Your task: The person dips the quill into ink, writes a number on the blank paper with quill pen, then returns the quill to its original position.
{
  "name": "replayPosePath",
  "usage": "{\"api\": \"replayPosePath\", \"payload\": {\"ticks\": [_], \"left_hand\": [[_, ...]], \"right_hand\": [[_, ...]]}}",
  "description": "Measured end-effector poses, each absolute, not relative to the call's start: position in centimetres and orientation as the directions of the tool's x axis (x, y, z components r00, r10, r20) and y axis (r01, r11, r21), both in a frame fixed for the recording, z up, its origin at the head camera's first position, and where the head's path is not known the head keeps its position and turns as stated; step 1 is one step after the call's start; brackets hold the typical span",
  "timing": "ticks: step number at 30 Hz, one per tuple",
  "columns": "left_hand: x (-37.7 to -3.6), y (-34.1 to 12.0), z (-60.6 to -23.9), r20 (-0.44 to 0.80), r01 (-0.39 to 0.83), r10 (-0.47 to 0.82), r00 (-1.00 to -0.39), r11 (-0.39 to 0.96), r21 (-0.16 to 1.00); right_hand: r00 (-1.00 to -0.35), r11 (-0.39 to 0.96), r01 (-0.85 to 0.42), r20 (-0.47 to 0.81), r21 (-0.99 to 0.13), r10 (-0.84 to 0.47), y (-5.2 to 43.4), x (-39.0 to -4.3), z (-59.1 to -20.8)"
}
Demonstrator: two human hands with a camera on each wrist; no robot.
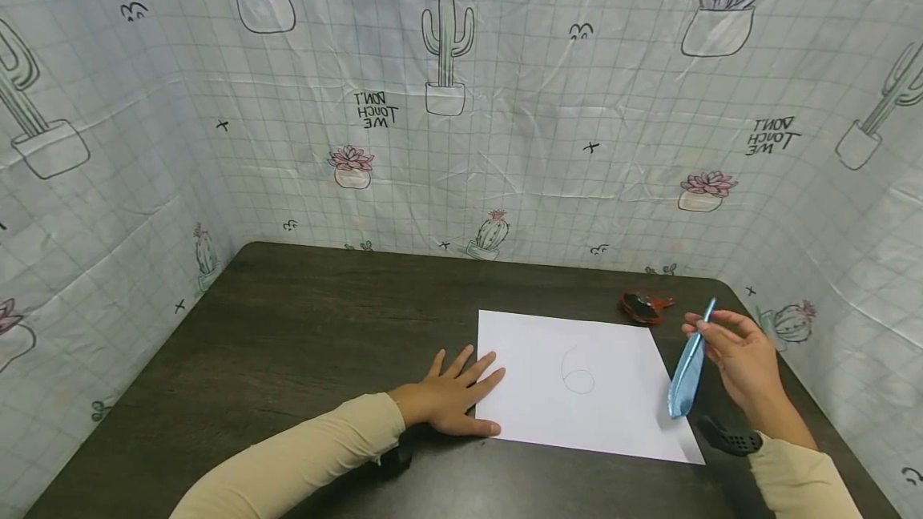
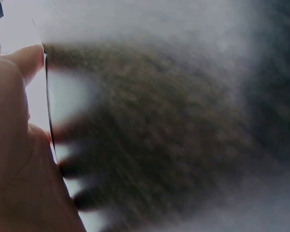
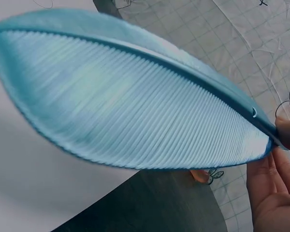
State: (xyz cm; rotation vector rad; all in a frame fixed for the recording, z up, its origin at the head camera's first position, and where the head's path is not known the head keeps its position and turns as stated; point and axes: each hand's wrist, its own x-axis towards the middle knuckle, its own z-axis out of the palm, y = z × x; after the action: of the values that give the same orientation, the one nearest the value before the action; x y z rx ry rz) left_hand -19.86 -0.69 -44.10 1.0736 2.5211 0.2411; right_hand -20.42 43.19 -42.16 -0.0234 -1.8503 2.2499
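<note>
A white sheet of paper (image 1: 530,379) lies on the dark table, with a thin figure like a 6 (image 1: 579,381) drawn on it. My left hand (image 1: 454,395) rests palm down with spread fingers across the paper's left edge. Above the sheet's right edge, my right hand (image 1: 743,351) pinches a shiny blue feather-shaped object (image 1: 687,379) near its narrow end. Its broad end points down toward the paper. In the right wrist view, the blue feather-shaped object (image 3: 125,101) shows a central spine and fine parallel ribs. The left wrist view is mostly blurred, showing the thumb side of the left hand (image 2: 14,121).
A red and black object (image 1: 645,307) lies just behind the paper's far right corner. The dark table (image 1: 324,327) reaches back to cloth walls (image 1: 534,126) printed with cacti, which stand on the left, back and right. Black bands are worn at both wrists.
</note>
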Motion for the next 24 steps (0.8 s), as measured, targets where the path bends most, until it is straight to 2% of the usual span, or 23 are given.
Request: {"api": "replayPosePath", "payload": {"ticks": [7, 14, 17, 19, 22, 24], "left_hand": [[-20.1, -0.7, -44.6, -0.283, 0.656, 0.723, -0.63, 0.691, 0.305], [-20.2, -0.7, -44.8, -0.284, 0.656, 0.723, -0.63, 0.691, 0.305], [-20.1, -0.7, -44.4, -0.279, 0.654, 0.722, -0.633, 0.692, 0.307], [-20.0, -0.8, -44.2, -0.279, 0.655, 0.722, -0.633, 0.692, 0.304], [-20.0, -0.8, -44.1, -0.278, 0.656, 0.722, -0.633, 0.691, 0.303], [-20.0, -0.8, -44.1, -0.278, 0.657, 0.723, -0.632, 0.69, 0.303]], "right_hand": [[-0.986, -0.078, -0.083, 0.071, -0.993, 0.148, 43.9, -20.8, -41.9], [-0.996, -0.09, -0.021, 0.013, -0.996, 0.092, 45.4, -21.7, -41.8], [-0.995, -0.031, 0.016, -0.019, -0.999, 0.095, 46.0, -22.1, -41.7], [-0.993, 0.049, 0.059, -0.053, -0.997, 0.102, 46.4, -22.4, -41.6], [-0.988, 0.27, 0.127, -0.098, -0.954, 0.12, 46.7, -23.0, -41.4], [-0.981, 0.438, 0.171, -0.111, -0.883, 0.158, 46.8, -23.5, -41.2]]}}
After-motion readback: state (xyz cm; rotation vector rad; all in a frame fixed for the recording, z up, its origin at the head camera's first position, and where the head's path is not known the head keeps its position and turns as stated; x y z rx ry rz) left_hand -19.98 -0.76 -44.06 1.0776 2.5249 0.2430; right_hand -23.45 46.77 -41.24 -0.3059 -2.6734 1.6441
